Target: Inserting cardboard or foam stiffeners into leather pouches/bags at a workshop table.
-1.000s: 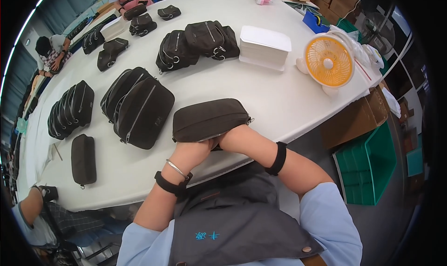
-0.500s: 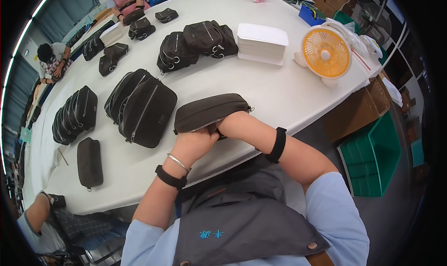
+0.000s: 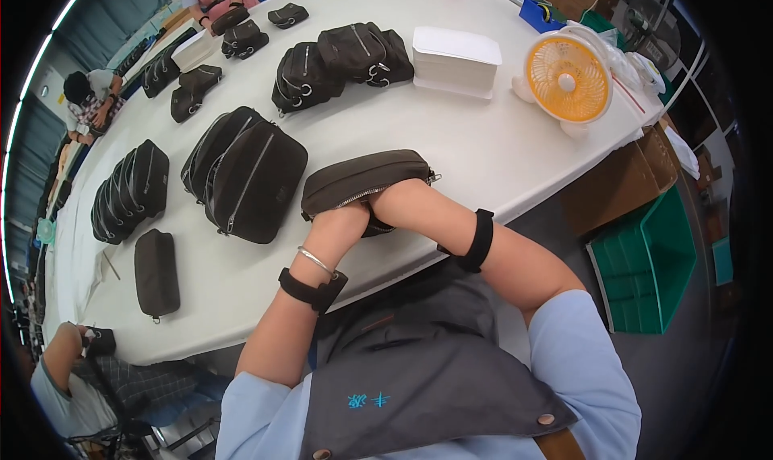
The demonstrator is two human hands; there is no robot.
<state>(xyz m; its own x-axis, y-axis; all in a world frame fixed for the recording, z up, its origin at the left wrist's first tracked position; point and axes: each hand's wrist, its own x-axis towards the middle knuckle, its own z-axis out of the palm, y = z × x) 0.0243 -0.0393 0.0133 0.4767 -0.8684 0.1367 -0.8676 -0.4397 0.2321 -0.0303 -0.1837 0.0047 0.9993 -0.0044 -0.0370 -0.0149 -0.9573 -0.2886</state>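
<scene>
A dark brown zippered pouch (image 3: 362, 171) lies on the white table in front of me, its zip open along the side facing me. My left hand (image 3: 341, 221) reaches into the opening at its left part. Beside it, my right hand (image 3: 401, 197) goes in through the same opening, farther right. The pouch hides the fingers of both hands, so I cannot see whether they grip anything inside. Left of the pouch stand larger dark bags (image 3: 262, 182) with long zips, leaning together. A smaller closed pouch (image 3: 156, 275) lies by itself nearer the left.
A row of dark bags (image 3: 133, 192) stands at the left, and more bags (image 3: 354, 57) lie farther back. A white stack of sheets (image 3: 456, 64) and an orange fan (image 3: 568, 78) stand to the right. Below the table edge are a cardboard box (image 3: 616, 186) and green crate (image 3: 644, 271). Co-workers sit around.
My left hand has pushed deeper into the pouch; its fingers and knuckles are now hidden. The right hand stays inside. The view has shifted slightly.
</scene>
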